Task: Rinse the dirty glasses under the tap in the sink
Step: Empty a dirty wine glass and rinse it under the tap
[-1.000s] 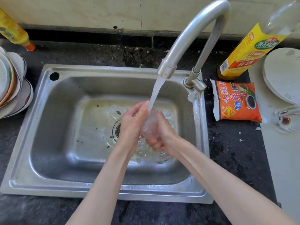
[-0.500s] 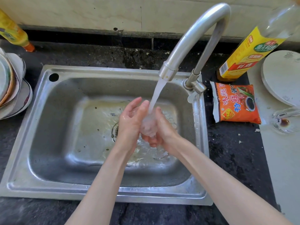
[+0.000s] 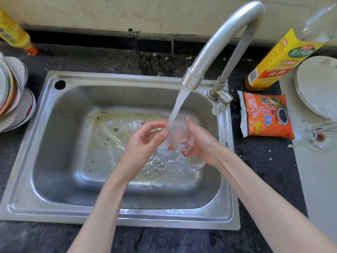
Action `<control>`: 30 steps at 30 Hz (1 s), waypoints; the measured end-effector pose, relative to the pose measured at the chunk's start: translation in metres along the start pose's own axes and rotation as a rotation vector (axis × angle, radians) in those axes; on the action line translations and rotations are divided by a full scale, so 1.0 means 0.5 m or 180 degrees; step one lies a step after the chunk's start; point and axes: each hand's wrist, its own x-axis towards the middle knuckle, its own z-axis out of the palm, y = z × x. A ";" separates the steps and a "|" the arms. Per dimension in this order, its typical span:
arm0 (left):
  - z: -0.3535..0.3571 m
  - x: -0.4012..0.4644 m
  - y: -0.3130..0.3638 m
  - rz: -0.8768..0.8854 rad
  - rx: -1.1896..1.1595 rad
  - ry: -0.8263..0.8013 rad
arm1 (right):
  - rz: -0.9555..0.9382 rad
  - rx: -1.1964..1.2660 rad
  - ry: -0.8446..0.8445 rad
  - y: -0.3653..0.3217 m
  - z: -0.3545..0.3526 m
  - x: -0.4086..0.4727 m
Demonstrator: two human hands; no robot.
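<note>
1. Glass (image 3: 179, 136) sits over the sink's (image 3: 127, 80) right half, mouth up under the tap (image 3: 217, 46) stream
2. Our right hand (image 3: 201, 143) grips it from the right
3. Our left hand (image 3: 144, 141), fingers loosely curled, holds nothing just beside its left wall

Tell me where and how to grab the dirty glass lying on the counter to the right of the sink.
Take the glass round its side wall, near the middle, coming down from above. It lies tipped on the pale counter with its mouth toward the sink, so the wall faces up. A brown stain sits inside, so probably keep fingers outside the rim. The plate behind leaves room.
</note>
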 end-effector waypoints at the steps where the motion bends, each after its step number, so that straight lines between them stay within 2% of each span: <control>1: -0.005 0.001 0.003 0.0066 0.0293 -0.0199 | -0.0068 -0.0087 0.0122 -0.002 -0.001 0.001; 6: -0.028 0.016 0.006 0.0348 0.2174 -0.0821 | -0.0586 -0.1148 0.0715 -0.011 -0.003 0.000; 11: -0.017 0.017 0.036 -0.0165 0.3819 -0.1227 | -0.0986 -0.1681 0.0981 -0.015 0.015 -0.009; 12: -0.012 0.012 0.041 -0.0206 0.3824 -0.1339 | -0.1093 -0.1745 0.1035 -0.014 0.014 -0.010; 13: -0.007 0.008 0.046 -0.0306 0.3490 -0.1490 | -0.1216 -0.1752 0.1090 -0.015 0.013 -0.013; 16: -0.002 -0.003 0.064 -0.0799 0.1703 -0.1752 | -0.1407 -0.1631 0.1308 -0.016 0.017 -0.021; 21: 0.001 -0.028 0.063 -0.1224 0.0199 -0.1690 | -0.1695 -0.2075 0.1606 -0.017 0.026 -0.028; 23: 0.004 -0.033 0.065 -0.1277 -0.0591 -0.1724 | -0.1859 -0.2257 0.1555 -0.013 0.031 -0.027; 26: 0.007 -0.033 0.072 -0.1355 -0.1793 -0.1447 | -0.1921 -0.2284 0.1296 -0.005 0.038 -0.021; 28: 0.008 -0.035 0.073 -0.1350 -0.1528 -0.1541 | -0.1936 -0.2242 0.1196 -0.003 0.035 -0.016; 30: 0.009 -0.037 0.064 -0.1346 -0.0083 -0.1811 | -0.1963 -0.2277 0.1168 0.001 0.029 -0.009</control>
